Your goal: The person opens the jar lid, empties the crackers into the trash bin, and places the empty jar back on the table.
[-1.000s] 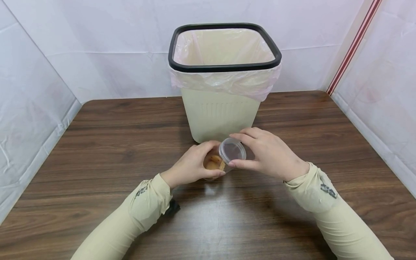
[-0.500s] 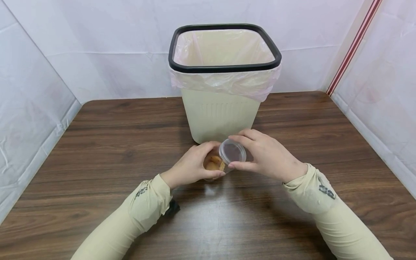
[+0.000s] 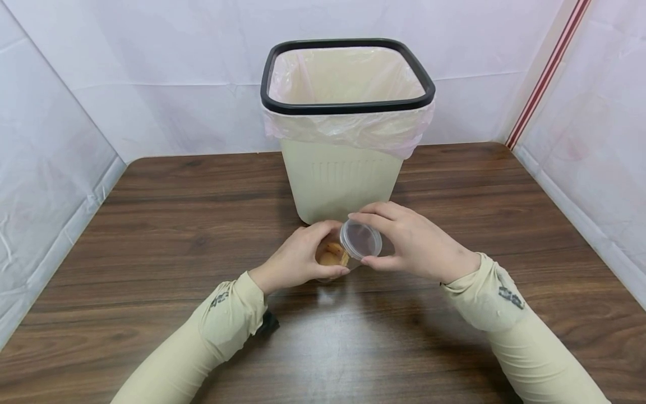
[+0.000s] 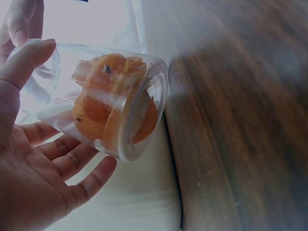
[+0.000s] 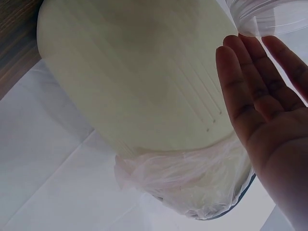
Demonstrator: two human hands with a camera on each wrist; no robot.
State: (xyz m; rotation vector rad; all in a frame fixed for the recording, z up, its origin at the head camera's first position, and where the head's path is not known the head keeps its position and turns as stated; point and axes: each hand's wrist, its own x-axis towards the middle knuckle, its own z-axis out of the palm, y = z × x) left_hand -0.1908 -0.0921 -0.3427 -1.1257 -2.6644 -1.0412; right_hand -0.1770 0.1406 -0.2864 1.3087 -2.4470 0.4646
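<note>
A clear plastic jar (image 4: 108,98) stands on the table in front of the bin, with orange peel-like pieces (image 4: 115,96) lying in its lower part. My left hand (image 3: 298,255) curls around the jar's side, thumb near, fingers far. At the top of the jar is a clear round lid (image 3: 360,239), which my right hand (image 3: 414,241) holds by its edge between thumb and fingers. In the right wrist view the lid's rim shows above my fingertips. Whether the lid is loose on the jar cannot be seen.
Right behind the jar stands a cream trash bin (image 3: 343,174) with a black rim ring and a pinkish plastic liner. The brown wooden table (image 3: 202,207) is bordered by white sheeting at the back and sides. A small black thing (image 3: 269,322) shows beneath the left sleeve.
Around the lid's edge my right fingers have turned slightly: the index fingertip has shifted left, the thumb right. My left hand and the jar stay in place.
</note>
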